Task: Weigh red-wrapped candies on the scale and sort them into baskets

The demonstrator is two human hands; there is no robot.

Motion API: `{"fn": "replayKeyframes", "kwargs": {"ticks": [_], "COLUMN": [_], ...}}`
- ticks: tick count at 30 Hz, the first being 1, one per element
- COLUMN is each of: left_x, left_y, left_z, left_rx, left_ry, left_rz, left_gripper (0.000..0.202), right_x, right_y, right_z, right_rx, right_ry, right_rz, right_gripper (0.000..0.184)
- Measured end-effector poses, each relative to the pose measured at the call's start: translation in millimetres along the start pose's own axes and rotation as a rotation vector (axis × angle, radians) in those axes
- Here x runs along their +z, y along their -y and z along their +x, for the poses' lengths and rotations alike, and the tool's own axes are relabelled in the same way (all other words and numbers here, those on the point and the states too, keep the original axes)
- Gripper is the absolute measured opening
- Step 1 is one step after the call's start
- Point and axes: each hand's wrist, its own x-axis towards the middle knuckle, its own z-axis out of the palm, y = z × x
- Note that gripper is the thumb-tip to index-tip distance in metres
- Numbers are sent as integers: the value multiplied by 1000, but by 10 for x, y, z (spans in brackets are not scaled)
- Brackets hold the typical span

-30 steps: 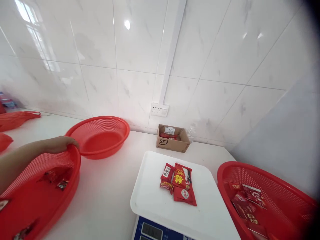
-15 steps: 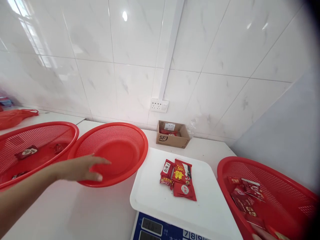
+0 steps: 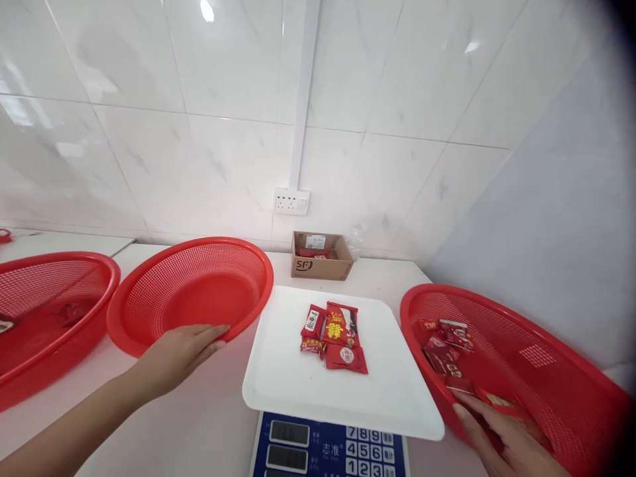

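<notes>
My left hand (image 3: 183,354) is at the near rim of an empty-looking round red plastic basket (image 3: 149,265). Its thumb and fingers are closed on that rim. My right hand (image 3: 501,434) is at the near rim of a larger red basket (image 3: 586,364). Thumb and forefinger lie on either side of the rim there, close to several red snack packets (image 3: 447,358) inside; the other fingers are partly hidden. Between the two baskets, a small group of red snack packets (image 3: 342,331) lies on the white tray (image 3: 283,377) of a digital scale (image 3: 328,450).
An open cardboard box (image 3: 322,266) with red packets stands behind the scale, against the tiled wall. Clear crumpled plastic (image 3: 356,242) is beside it. Another red basket (image 3: 94,331) holding packets is at the far left. A wall socket (image 3: 291,201) is above the box.
My left hand has gone from hovering open over the middle basket to its near rim. The right hand shows more fully, still at the right basket. The view has shifted.
</notes>
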Motion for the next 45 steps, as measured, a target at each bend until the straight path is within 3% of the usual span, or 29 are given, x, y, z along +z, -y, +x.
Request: {"fn": "replayKeyframes", "kwargs": {"ticks": [5,8,11,13,16,20,27,35,41,45], "left_x": [-39,-53,1,80,231,365,295,252,217,211], "left_y": [85,-2,-305,-599,-1015,-1269,-1155,-1105,-1309,-1495], "left_z": [381,529,606,645,720,792,597,575,411,155], "left_rx": [33,61,148,279,525,623,537,422,220,251], "left_ry": [-11,-56,-153,-133,-16,16,47,217,173,226], "left_rz": [87,59,-11,-78,-112,-62,-82,-193,-349,-661], "left_gripper": [59,52,44,42,38,26,21,27,29,21], "right_x": [-146,-209,-242,-241,-202,-97,16,-8,-117,-245], "right_y": [205,308,532,785,1243,1668,1615,1570,1684,1818], "right_z": [31,68,148,228,363,518,573,517,382,178], "right_rx": [141,144,62,-55,-279,-395,-402,-454,-465,-443], "right_ry": [111,132,59,62,221,505,612,558,445,492], "right_rz": [-38,-23,6,49,132,71,36,123,259,471], "right_gripper": [43,45,47,46,43,53,51,34,27,31]}}
